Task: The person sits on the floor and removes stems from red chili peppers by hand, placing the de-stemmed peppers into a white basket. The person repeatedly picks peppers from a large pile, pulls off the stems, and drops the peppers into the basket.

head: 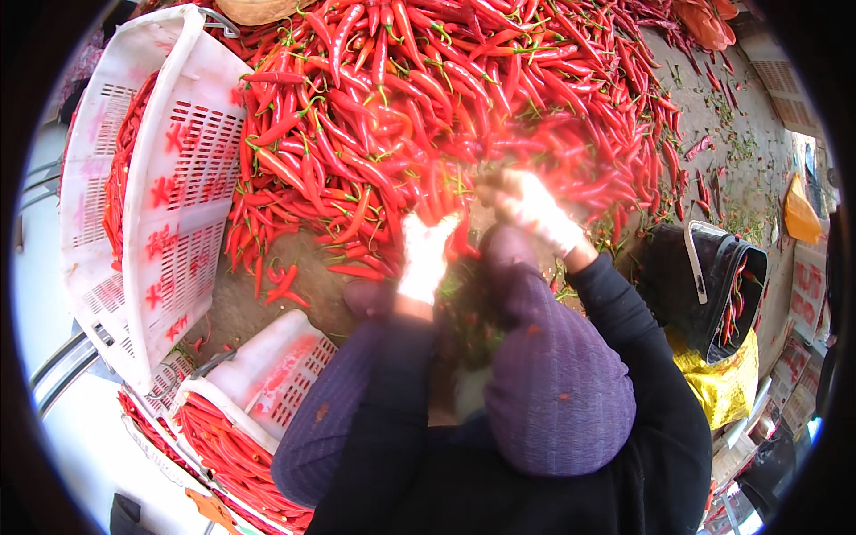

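A large heap of red chili peppers point(401, 100) with green stems lies on the ground before me. My left hand point(425, 254), in a white glove, is at the heap's near edge, with red peppers right at its fingers. My right hand point(535, 207), also in a white glove, reaches to the near side of the heap, right of my left hand. Glare and blur hide the fingers of both hands, so it cannot be told whether either grips a pepper. Loose green stems point(461, 287) lie between my knees, below the hands.
White perforated plastic crates point(184, 194) stand at the left, some holding peppers. Another white crate point(267, 374) of peppers is near my left knee. A black bucket point(699, 287) with several peppers lies tilted at the right, beside a yellow bag point(719, 384). Scraps litter the concrete floor point(756, 154).
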`<action>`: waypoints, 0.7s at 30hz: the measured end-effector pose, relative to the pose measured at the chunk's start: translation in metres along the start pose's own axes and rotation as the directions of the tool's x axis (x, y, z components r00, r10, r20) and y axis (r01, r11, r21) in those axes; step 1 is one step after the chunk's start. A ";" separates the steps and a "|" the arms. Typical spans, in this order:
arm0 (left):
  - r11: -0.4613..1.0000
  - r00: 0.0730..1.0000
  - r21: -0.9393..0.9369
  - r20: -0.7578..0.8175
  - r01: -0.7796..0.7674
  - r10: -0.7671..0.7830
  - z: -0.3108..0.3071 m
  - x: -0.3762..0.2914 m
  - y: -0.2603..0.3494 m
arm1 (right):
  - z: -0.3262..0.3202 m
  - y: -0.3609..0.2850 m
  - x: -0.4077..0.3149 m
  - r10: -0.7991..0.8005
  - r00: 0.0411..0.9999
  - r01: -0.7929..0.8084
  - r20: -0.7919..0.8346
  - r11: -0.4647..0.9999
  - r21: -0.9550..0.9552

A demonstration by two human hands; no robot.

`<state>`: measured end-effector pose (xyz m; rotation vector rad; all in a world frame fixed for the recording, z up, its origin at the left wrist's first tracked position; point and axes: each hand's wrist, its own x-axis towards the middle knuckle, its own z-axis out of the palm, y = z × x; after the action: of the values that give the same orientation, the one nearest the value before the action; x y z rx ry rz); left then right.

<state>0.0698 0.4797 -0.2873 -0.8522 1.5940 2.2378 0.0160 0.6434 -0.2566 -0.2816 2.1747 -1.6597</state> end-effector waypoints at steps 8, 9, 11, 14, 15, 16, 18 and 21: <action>0.961 0.993 0.265 -0.054 -0.083 0.101 0.013 -0.007 -0.009 | 0.018 0.006 0.002 0.365 0.931 -0.351 0.012 0.883 0.310; 0.944 0.988 0.296 -0.014 -0.145 0.156 0.015 -0.008 -0.011 | 0.018 0.007 -0.002 0.414 0.910 -0.378 0.036 0.787 0.487; 0.925 0.976 0.311 0.039 -0.218 0.216 0.019 -0.009 -0.015 | 0.015 0.008 -0.010 0.510 0.855 -0.397 0.098 0.522 0.755; 0.926 0.960 0.254 0.089 -0.278 0.264 0.023 -0.013 -0.019 | -0.003 0.003 -0.015 0.453 0.881 -0.323 0.136 0.365 0.873; 0.917 0.966 0.304 0.066 -0.257 0.249 0.024 -0.014 -0.019 | -0.008 0.000 -0.016 0.427 0.896 -0.306 0.118 0.403 0.862; 0.907 0.968 0.340 0.068 -0.250 0.241 0.025 -0.016 -0.019 | -0.018 -0.003 -0.016 0.473 0.875 -0.409 0.104 0.607 0.682; 0.887 0.970 0.393 0.087 -0.242 0.227 0.025 -0.018 -0.017 | -0.027 -0.008 -0.013 0.282 0.941 -0.337 0.185 0.751 0.569; 0.953 0.978 0.247 0.154 -0.173 0.137 0.022 -0.019 -0.011 | -0.027 -0.011 -0.012 0.044 0.965 -0.096 0.257 0.976 0.193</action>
<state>0.0844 0.5068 -0.2795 -0.5094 1.8911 2.0708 0.0144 0.6686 -0.2383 -0.3318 1.7941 -1.6903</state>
